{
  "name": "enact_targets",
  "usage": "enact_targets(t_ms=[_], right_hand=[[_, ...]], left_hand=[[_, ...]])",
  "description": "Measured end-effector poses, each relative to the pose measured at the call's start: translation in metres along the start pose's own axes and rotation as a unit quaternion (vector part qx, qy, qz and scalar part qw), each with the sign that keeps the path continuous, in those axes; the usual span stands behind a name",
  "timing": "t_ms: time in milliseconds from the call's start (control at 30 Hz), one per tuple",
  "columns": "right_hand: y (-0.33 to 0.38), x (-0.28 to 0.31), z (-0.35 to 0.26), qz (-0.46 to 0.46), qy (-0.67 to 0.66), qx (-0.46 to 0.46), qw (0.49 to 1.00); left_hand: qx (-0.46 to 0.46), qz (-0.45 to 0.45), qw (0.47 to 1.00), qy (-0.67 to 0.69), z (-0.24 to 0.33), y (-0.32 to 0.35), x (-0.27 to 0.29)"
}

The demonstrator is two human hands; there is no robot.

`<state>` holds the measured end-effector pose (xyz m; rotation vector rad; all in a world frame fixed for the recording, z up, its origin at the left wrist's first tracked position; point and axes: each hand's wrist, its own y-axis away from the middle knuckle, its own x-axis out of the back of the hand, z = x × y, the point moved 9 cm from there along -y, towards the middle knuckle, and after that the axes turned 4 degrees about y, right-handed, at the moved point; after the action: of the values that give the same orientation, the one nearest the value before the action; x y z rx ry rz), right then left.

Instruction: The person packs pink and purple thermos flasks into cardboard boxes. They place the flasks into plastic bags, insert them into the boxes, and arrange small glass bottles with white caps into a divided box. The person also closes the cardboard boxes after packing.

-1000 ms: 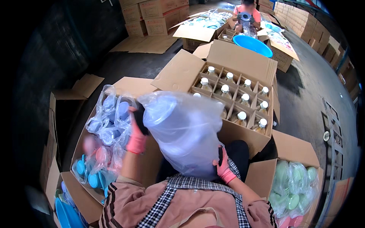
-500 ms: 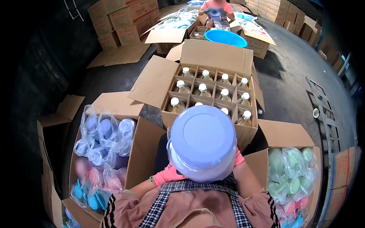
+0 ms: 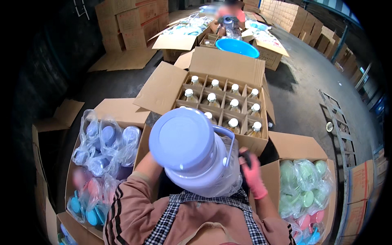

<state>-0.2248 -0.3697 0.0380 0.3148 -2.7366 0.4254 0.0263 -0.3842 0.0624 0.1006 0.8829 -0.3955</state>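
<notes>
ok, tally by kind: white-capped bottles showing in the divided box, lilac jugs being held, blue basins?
White-capped bottles: 11 showing (the jug may hide more)
Lilac jug: 1
Blue basin: 1
Total: 13

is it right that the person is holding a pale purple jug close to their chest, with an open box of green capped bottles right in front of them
Not quite. The bottles have white caps, not green, as the head view shows. The rest holds: the pale purple jug is held close to the chest, the right hand in a pink glove beside it, and the open cardboard box stands right in front.
</notes>
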Motion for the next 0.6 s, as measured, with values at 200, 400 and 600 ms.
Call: enact_targets(t_ms=[200,400,600], right_hand=[[0.019,0.012,-0.297,0.042,0.231,0.436,0.869],[-0.033,-0.028,-0.287,-0.13,0.395,0.39,0.822],[-0.053,0.097,-0.147,-0.025,0.356,0.055,0.932]], left_hand=[[0.086,-0.093,0.983,0.134,-0.048,-0.041,-0.039],[0.175,-0.118,0.961,0.18,-0.069,-0.057,-0.057],[0.04,-0.094,0.932,-0.347,-0.086,-0.025,-0.04]])
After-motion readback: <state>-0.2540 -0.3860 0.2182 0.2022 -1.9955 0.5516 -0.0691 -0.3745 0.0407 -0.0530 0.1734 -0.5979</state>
